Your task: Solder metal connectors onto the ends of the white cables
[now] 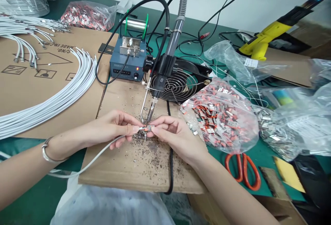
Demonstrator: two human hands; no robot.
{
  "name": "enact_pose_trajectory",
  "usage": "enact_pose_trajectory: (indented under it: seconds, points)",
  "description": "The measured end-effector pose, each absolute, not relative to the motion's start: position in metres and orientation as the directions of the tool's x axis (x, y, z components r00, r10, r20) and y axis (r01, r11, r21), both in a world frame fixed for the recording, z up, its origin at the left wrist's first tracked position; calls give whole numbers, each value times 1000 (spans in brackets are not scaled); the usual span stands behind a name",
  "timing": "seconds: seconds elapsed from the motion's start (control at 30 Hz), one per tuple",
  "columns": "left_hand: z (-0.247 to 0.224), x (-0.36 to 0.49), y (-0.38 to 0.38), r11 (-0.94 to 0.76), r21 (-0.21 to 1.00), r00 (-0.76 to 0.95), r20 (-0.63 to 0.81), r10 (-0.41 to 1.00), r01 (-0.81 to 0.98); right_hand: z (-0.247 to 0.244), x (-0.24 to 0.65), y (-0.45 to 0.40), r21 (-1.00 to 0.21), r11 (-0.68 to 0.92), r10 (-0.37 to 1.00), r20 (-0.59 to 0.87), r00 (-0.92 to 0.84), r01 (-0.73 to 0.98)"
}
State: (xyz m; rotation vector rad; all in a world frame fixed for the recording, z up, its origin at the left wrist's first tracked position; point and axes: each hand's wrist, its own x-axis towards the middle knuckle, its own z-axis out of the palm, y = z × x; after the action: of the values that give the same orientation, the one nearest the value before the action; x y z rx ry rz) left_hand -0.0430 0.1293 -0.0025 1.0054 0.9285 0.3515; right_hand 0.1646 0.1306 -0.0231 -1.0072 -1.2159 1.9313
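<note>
My left hand (122, 126) pinches the end of a white cable (99, 153), whose length trails down to the lower left. Between the thumb and fingers of my right hand (172, 133) is a small metal connector with orange parts (148, 127). Cable end and connector meet, or nearly so, just under the tip of a soldering iron (154, 106), which is clamped upright in a stand. A thin bent metal tube (143, 105) runs down beside the iron to the same spot. Dark solder crumbs lie on the cardboard below my fingers.
Behind stands a blue solder feeder (126, 61) carrying a solder wire spool (136, 24). A fan (178, 83) lies behind the iron. At right are a bag of orange-and-metal connectors (224, 118) and red-handled scissors (243, 171). Bundled white cables (59, 100) lie left on cardboard (46, 90).
</note>
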Motion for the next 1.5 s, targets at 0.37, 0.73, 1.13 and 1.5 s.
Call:
enact_pose_trajectory:
  seconds: [0.37,0.73,1.13,1.5]
  points:
    - [-5,-43,129,550,827,591,-502,631,116,-25,165,131,-906,-388,814,-249,-525,-171]
    - [-11,-41,128,495,853,567,-493,660,165,-23,162,131,-928,-365,830,-288,-477,-75]
    - [-2,-41,126,507,843,561,-510,652,178,-23,165,131,-942,-320,829,-227,-511,-101]
    - [-5,-40,127,533,831,558,-521,646,160,-23,163,132,-930,-355,825,-262,-501,-98]
